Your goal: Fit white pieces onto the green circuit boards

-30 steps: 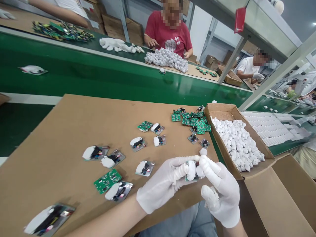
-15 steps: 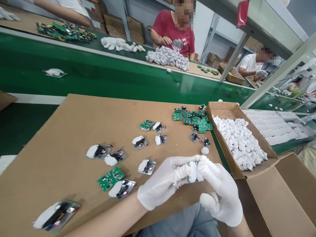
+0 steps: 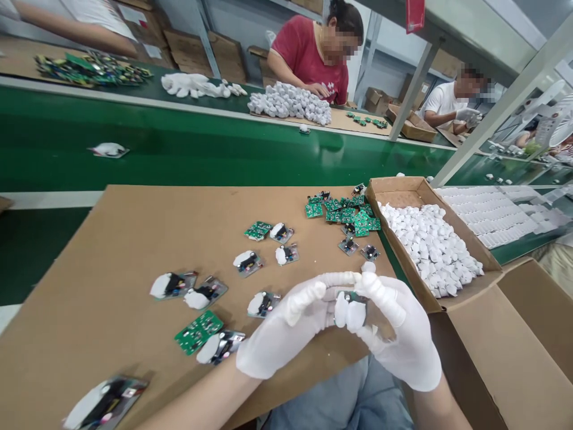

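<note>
Between my gloved hands is a small circuit board (image 3: 362,309) bearing white, rounded lumps (image 3: 350,312). My right hand (image 3: 403,334) pinches its right side between thumb and fingers. From the left, the fingers of my left hand (image 3: 290,319) reach behind the board and touch it, with the thumb lifted off the front. Just beyond my right fingertips lies a loose white lump (image 3: 369,267). Left of my hands, several boards with white lumps, such as this one (image 3: 263,303), are spread over the brown tabletop (image 3: 147,227). A green board (image 3: 199,332) lies face down among them.
A pile of green circuit boards (image 3: 347,212) sits at the table's back right. Beside it stands a cardboard box (image 3: 398,286) with many white lumps, its flap (image 3: 505,352) folded outward. A green conveyor (image 3: 215,149) runs behind, with co-workers (image 3: 308,54) across it.
My hands have turned the board so its white lumps show more. My left thumb has lifted from it, and my right thumb has come up to its lower edge. The view has shifted slightly.
</note>
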### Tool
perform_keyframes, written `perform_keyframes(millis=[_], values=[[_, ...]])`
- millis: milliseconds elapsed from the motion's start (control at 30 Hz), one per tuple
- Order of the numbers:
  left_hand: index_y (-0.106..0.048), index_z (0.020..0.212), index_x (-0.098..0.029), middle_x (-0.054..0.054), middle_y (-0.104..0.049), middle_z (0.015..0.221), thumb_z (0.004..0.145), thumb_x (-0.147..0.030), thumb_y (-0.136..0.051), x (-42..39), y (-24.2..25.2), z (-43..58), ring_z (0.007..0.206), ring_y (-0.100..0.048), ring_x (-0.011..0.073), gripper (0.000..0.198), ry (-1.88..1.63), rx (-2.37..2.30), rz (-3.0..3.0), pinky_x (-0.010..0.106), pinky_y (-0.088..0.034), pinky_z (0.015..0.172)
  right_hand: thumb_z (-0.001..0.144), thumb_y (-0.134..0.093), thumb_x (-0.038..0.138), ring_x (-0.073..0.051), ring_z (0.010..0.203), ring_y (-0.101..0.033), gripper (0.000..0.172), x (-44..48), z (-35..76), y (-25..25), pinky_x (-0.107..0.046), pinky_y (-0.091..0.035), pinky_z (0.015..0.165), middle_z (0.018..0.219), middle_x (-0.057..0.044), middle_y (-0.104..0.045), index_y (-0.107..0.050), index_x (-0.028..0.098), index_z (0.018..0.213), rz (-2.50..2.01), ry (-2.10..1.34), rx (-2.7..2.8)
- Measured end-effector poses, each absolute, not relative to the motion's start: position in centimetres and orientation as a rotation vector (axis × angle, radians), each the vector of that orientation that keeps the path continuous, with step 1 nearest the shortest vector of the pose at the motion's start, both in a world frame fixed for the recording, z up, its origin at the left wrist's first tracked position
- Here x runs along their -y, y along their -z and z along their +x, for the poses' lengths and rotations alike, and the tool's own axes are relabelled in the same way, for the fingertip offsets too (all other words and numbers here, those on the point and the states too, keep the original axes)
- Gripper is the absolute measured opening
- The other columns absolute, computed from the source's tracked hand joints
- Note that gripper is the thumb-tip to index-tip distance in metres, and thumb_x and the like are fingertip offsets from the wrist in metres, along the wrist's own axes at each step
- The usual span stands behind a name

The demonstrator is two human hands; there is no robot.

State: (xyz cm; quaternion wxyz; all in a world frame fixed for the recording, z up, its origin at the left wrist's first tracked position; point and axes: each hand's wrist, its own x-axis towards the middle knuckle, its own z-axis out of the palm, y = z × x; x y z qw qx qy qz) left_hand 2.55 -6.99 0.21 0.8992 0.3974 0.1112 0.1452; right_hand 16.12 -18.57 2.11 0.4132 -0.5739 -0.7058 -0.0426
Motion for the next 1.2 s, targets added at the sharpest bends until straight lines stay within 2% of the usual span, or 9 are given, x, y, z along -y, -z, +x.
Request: perform_keyframes(millis=[100, 200, 300, 433, 633, 800, 933, 1067, 1200], values=[[-0.073, 0.096, -0.018, 0.002, -0.067, 0.072, 0.072, -0.039, -0.08, 6.9, -0.3, 2.6, 0.069, -0.058, 0.0168, 0.033, -0.299, -0.373, 0.973, 0.026, -0.044, 0.062, 0.097, -0.054, 0.019, -0.021, 0.084, -0.068, 0.071, 18.2, 16.0, -3.0, -0.031, -0.057, 0.073, 0.091, -0.003, -0.072, -0.017, 0.032, 0.156, -1.461, 0.112, 1.866], [-0.069, 0.084, -0.015, -0.002, -0.06, 0.059, 0.072, -0.031, -0.075, 7.1, -0.3, 2.8, 0.055, -0.05, 0.0115, 0.021, -0.263, -0.463, 1.09, 0.022, -0.033, 0.051, 0.098, -0.052, 0.027, -0.019, 0.077, -0.068, 0.063, 18.2, 15.8, -3.2, -0.026, -0.056, 0.065, 0.089, -0.003, -0.072, -0.025, 0.031, 0.155, -1.487, 0.035, 1.859], [-0.063, 0.076, -0.015, -0.004, -0.056, 0.056, 0.07, -0.025, -0.07, 7.5, -0.8, 3.0, 0.053, -0.047, 0.0102, 0.013, -0.245, -0.501, 1.081, 0.022, -0.033, 0.051, 0.096, -0.056, 0.031, -0.02, 0.073, -0.067, 0.058, 18.3, 15.7, -2.7, -0.027, -0.056, 0.062, 0.084, -0.003, -0.07, -0.036, 0.031, 0.15, -1.507, 0.004, 1.82], [-0.06, 0.07, -0.017, -0.003, -0.059, 0.06, 0.068, -0.021, -0.07, 7.8, -1.1, 3.1, 0.055, -0.049, 0.0106, 0.011, -0.303, -0.568, 1.11, 0.022, -0.034, 0.05, 0.095, -0.057, 0.026, -0.019, 0.076, -0.067, 0.058, 18.4, 15.8, -1.6, -0.028, -0.057, 0.07, 0.088, -0.004, -0.07, -0.038, 0.03, 0.149, -1.497, -0.034, 1.803], [-0.067, 0.085, -0.014, -0.003, -0.055, 0.059, 0.072, -0.034, -0.074, 7.8, -0.7, 2.9, 0.055, -0.047, 0.0108, 0.025, -0.292, -0.462, 1.105, 0.023, -0.034, 0.049, 0.091, -0.065, 0.031, -0.02, 0.084, -0.069, 0.06, 19.2, 16.2, -0.9, -0.028, -0.058, 0.072, 0.095, -0.004, -0.069, -0.043, 0.033, 0.146, -1.592, -0.068, 1.686], [-0.069, 0.097, -0.014, -0.003, -0.057, 0.065, 0.068, -0.027, -0.076, 7.9, -1.2, 3.0, 0.052, -0.048, 0.0098, 0.033, -0.179, -0.569, 1.224, 0.021, -0.034, 0.046, 0.088, -0.069, 0.038, -0.021, 0.083, -0.069, 0.057, 19.2, 16.5, -0.6, -0.028, -0.058, 0.07, 0.093, -0.005, -0.07, -0.05, 0.031, 0.141, -1.535, -0.013, 1.678], [-0.066, 0.085, -0.015, -0.004, -0.057, 0.06, 0.068, -0.038, -0.08, 7.9, -0.9, 3.0, 0.044, -0.044, 0.0071, 0.032, -0.196, -0.513, 1.162, 0.02, -0.031, 0.042, 0.088, -0.07, 0.034, -0.019, 0.083, -0.069, 0.046, 18.8, 16.2, 0.0, -0.029, -0.058, 0.071, 0.093, -0.004, -0.072, -0.057, 0.03, 0.132, -1.452, 0.024, 1.613], [-0.063, 0.069, -0.014, 0.0, -0.058, 0.057, 0.068, -0.066, -0.073, 7.5, -0.5, 2.8, 0.047, -0.051, 0.0107, 0.053, -0.208, -0.363, 1.034, 0.022, -0.037, 0.045, 0.093, -0.064, 0.033, -0.019, 0.078, -0.069, 0.031, 18.7, 16.1, 0.2, -0.033, -0.059, 0.068, 0.089, -0.003, -0.071, -0.061, 0.028, 0.123, -1.373, -0.049, 1.511], [-0.067, 0.074, -0.014, 0.001, -0.061, 0.062, 0.072, -0.062, -0.074, 7.4, -0.3, 2.6, 0.048, -0.053, 0.0106, 0.048, -0.207, -0.362, 0.984, 0.023, -0.04, 0.046, 0.087, -0.071, 0.029, -0.021, 0.086, -0.07, 0.035, 18.8, 16.9, -0.6, -0.035, -0.059, 0.074, 0.096, -0.006, -0.073, -0.062, 0.026, 0.122, -1.341, -0.128, 1.595]])
